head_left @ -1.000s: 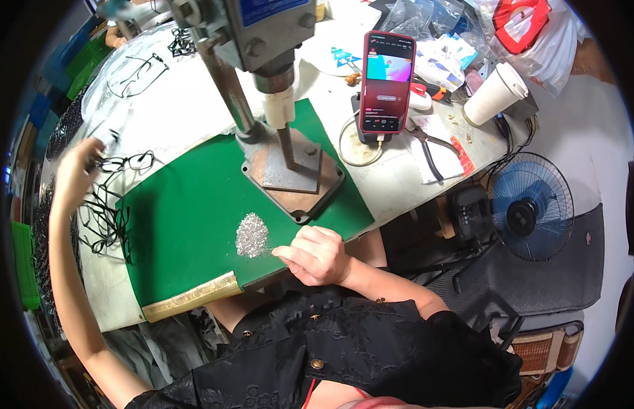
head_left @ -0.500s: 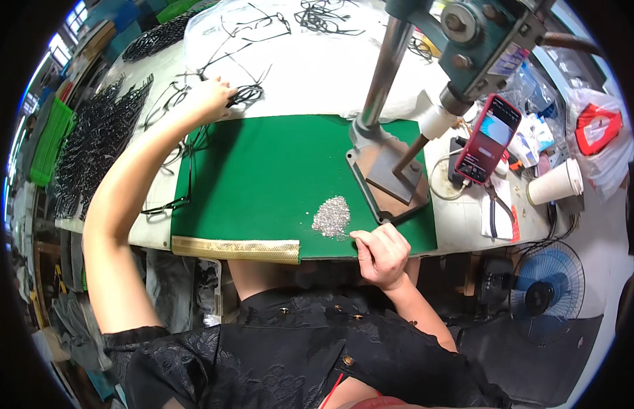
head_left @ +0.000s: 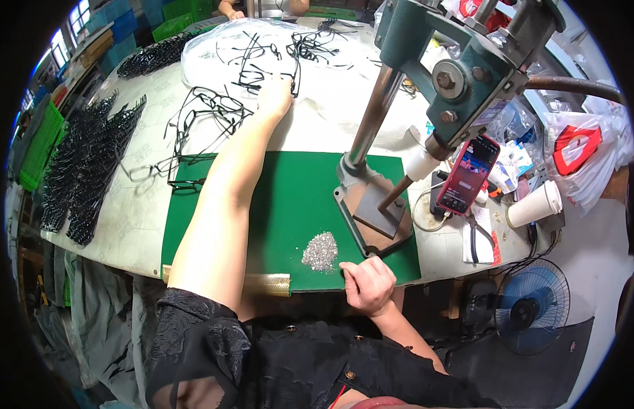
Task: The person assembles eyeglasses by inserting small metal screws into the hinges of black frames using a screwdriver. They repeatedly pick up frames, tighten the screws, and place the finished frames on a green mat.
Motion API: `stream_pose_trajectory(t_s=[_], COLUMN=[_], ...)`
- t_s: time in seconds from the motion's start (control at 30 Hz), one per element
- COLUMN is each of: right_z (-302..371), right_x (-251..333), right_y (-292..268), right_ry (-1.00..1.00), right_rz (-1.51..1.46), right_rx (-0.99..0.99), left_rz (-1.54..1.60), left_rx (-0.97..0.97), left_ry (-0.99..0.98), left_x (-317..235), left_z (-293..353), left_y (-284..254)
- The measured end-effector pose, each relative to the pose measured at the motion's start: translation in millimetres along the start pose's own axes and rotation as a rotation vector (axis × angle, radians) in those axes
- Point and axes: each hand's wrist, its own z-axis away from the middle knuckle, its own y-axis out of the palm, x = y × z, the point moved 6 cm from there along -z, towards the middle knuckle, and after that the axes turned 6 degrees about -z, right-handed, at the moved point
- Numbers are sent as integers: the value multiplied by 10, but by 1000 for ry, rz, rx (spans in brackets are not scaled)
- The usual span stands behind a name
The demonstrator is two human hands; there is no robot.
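My left hand (head_left: 275,97) reaches far across the bench, its fingers bent at a pair of black eyeglass frames (head_left: 254,80) among other frames; its fingertips are partly hidden. Near the front edge, my right hand (head_left: 370,285) is closed, thumb against the curled fingers; what it pinches, if anything, is too small to make out. Just to its left, a small pile of tiny silvery pieces (head_left: 320,251) lies on the green mat (head_left: 283,198). More black frames lie in a tangle (head_left: 211,116) left of my left forearm, with one pair (head_left: 186,183) at the mat's left edge.
A green bench press (head_left: 371,123) with a metal base plate stands at the mat's right. Beyond it are a phone (head_left: 469,174), pliers (head_left: 482,238) and a white cup (head_left: 535,204). Dense black frame parts (head_left: 92,163) cover the left side. A fan (head_left: 532,307) stands below right.
My left hand has moved right and farther away, with black frames now around its fingers. My right hand stays closed beside the silvery pile. The view has tilted up, showing another person across the bench.
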Motion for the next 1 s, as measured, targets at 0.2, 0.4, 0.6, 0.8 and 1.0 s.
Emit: stream_pose_trajectory(t_s=[0.2, 0.4, 0.6, 0.8, 1.0], right_z=[56, 55, 7, 42, 110], right_x=[-51, -47, -2, 22, -150], right_y=[4, -11, 6, -72, -225], right_ry=[20, 52, 81, 75, 366], right_rz=[-3, 17, -76, -197, -329], right_rx=[-25, -11, 7, -80, -82], left_rz=[156, 383, 273, 79, 344], left_rx=[363, 338, 311, 109, 278], left_ry=[146, 635, 303, 127, 71], left_x=[355, 634, 1094, 1766, 1472], left_z=[-391, 395, 1574, 2466, 2745], left_y=[-755, -1690, -1894, -2071, -2087])
